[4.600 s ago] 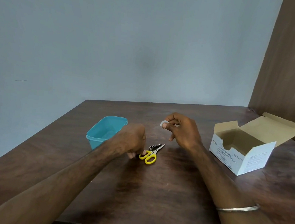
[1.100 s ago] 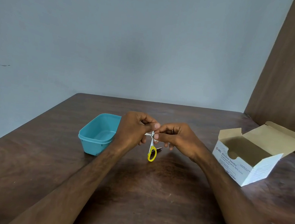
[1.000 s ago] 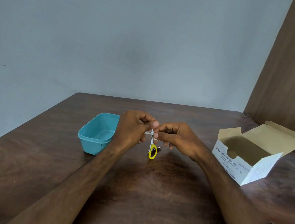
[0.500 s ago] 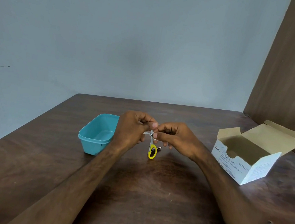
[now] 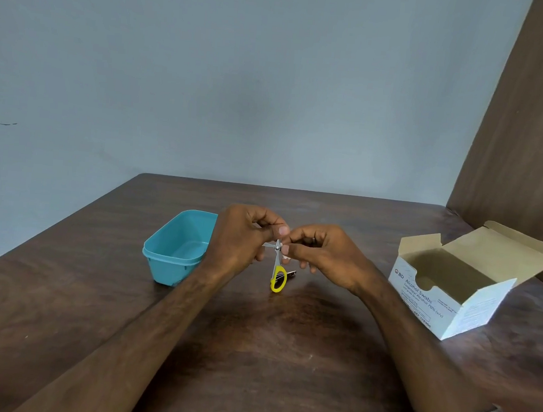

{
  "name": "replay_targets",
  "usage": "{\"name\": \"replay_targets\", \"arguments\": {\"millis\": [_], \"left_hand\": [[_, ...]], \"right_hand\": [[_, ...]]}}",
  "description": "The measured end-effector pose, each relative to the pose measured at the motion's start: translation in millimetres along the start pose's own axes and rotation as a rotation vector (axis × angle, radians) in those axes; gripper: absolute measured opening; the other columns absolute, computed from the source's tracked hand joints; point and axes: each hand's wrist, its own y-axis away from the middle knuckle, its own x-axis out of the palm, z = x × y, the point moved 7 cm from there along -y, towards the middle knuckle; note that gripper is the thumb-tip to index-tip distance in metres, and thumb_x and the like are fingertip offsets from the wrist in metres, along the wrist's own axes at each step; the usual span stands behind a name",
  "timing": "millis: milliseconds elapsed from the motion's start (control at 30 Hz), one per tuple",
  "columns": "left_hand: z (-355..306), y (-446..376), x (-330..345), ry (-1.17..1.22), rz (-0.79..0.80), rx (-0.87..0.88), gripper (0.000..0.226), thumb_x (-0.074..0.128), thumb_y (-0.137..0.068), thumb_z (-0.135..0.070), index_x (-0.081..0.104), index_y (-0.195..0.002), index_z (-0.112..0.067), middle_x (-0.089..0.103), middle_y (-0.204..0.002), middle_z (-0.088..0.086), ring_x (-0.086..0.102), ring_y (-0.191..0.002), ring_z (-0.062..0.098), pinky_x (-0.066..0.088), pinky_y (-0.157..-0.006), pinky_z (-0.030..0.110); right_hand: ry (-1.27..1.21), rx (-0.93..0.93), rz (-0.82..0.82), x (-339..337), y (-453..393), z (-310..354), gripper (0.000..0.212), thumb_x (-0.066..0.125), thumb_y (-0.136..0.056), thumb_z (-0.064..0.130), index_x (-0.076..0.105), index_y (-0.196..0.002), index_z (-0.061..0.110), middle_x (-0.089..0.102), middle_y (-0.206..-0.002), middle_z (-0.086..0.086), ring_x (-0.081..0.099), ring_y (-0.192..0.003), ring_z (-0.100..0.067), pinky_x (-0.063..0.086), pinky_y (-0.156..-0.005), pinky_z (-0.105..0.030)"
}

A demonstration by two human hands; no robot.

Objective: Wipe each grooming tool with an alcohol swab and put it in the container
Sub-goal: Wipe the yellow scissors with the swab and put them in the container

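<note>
Small scissors point(image 5: 278, 269) with yellow handles hang spread apart above the middle of the table, one yellow loop pointing down. My left hand point(image 5: 244, 239) grips the scissors from the left, its fingers curled around the other handle. My right hand point(image 5: 320, 252) pinches a white alcohol swab point(image 5: 286, 257) against a blade near the pivot; only a sliver of the swab shows. A second metal tool point(image 5: 290, 274) lies on the table behind the yellow loop, mostly hidden. The teal plastic container point(image 5: 174, 253) stands just left of my left hand.
An open cardboard box of alcohol swabs point(image 5: 453, 287) sits at the right, flap up. A brown panel point(image 5: 531, 146) rises behind it at the table's right edge. The dark wooden table point(image 5: 267, 353) runs back to a grey wall.
The scissors were lifted from the table into my left hand and the swab brought onto the blade. Over the last second both hands barely shifted, the right hand working at the pivot.
</note>
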Motion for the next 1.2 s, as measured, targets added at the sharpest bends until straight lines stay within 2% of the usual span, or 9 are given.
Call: {"name": "replay_targets", "arguments": {"millis": [133,300,567,733,833,933,1033,1133,1200], "left_hand": [[0,0,0,-0.007,0.000,-0.009,0.008,0.074,-0.084,-0.019,0.074,-0.078,-0.023,0.072,-0.071,-0.006,0.053,-0.040,0.011,0.044,-0.040,0.017],[1,-1,-1,0.013,0.005,-0.017,0.002,0.074,-0.084,-0.019,0.075,-0.083,-0.018,0.071,-0.073,-0.003,0.051,-0.038,0.005,0.043,-0.040,0.016],[3,-2,-1,0.030,0.009,-0.016,0.005,0.075,-0.084,-0.017,0.077,-0.079,-0.018,0.071,-0.066,-0.004,0.051,-0.039,0.013,0.042,-0.038,0.020],[7,-3,-2,0.043,0.007,-0.040,0.002,0.076,-0.083,-0.019,0.077,-0.081,-0.018,0.073,-0.074,0.003,0.051,-0.038,0.010,0.042,-0.039,0.020],[9,-4,-1,0.070,0.007,-0.057,0.002,0.077,-0.082,-0.020,0.077,-0.082,-0.018,0.073,-0.075,0.006,0.053,-0.039,0.011,0.043,-0.040,0.023],[10,-4,-1,0.222,0.000,-0.105,0.013,0.079,-0.080,-0.020,0.076,-0.091,-0.013,0.073,-0.075,0.008,0.057,-0.043,0.016,0.047,-0.042,0.024],[9,-4,-2,0.460,-0.033,-0.159,0.030,0.081,-0.076,-0.017,0.070,-0.104,-0.012,0.071,-0.075,0.009,0.062,-0.050,0.018,0.053,-0.048,0.028],[9,-4,-2,0.609,-0.076,-0.159,0.040,0.081,-0.075,-0.011,0.066,-0.112,-0.008,0.068,-0.075,0.004,0.068,-0.064,0.020,0.057,-0.056,0.029],[10,-4,-1,0.642,-0.095,-0.158,0.041,0.079,-0.077,-0.010,0.065,-0.115,-0.005,0.071,-0.082,0.007,0.070,-0.073,0.023,0.059,-0.063,0.032]], "right_hand": [[0.016,0.035,-0.009,-6,1,-6,0.009,0.067,-0.092,0.009,0.076,-0.092,0.011,0.074,-0.078,-0.002,0.059,-0.058,0.002,0.044,-0.054,-0.013],[0.073,0.063,-0.029,-13,0,-14,0.008,0.069,-0.092,0.016,0.077,-0.091,0.015,0.075,-0.078,0.000,0.058,-0.062,-0.006,0.046,-0.056,-0.020],[0.034,0.041,-0.016,-4,-1,-8,0.008,0.070,-0.091,0.009,0.077,-0.091,0.012,0.073,-0.075,0.005,0.059,-0.058,0.003,0.044,-0.055,-0.013],[0.050,0.064,-0.017,-12,1,-12,0.007,0.070,-0.091,0.011,0.077,-0.091,0.010,0.074,-0.077,-0.004,0.058,-0.059,-0.001,0.045,-0.055,-0.014],[0.053,0.075,-0.021,-12,0,-15,0.008,0.069,-0.091,0.013,0.077,-0.090,0.012,0.075,-0.077,-0.004,0.058,-0.062,-0.007,0.046,-0.058,-0.020],[0.008,0.064,-0.073,-14,-1,-16,0.009,0.068,-0.091,0.013,0.076,-0.088,0.011,0.075,-0.078,-0.005,0.058,-0.064,-0.012,0.046,-0.060,-0.028],[-0.096,0.067,-0.166,-18,-1,-18,0.010,0.067,-0.091,0.009,0.075,-0.091,0.002,0.074,-0.075,-0.007,0.055,-0.058,-0.012,0.046,-0.058,-0.029],[-0.259,0.080,-0.259,-21,-3,-20,0.011,0.066,-0.092,0.008,0.074,-0.094,0.001,0.074,-0.074,-0.008,0.055,-0.056,-0.016,0.047,-0.055,-0.029],[-0.369,0.100,-0.305,-21,-3,-22,0.010,0.066,-0.092,0.010,0.073,-0.094,0.003,0.075,-0.076,-0.011,0.059,-0.058,-0.018,0.049,-0.054,-0.029]]}}
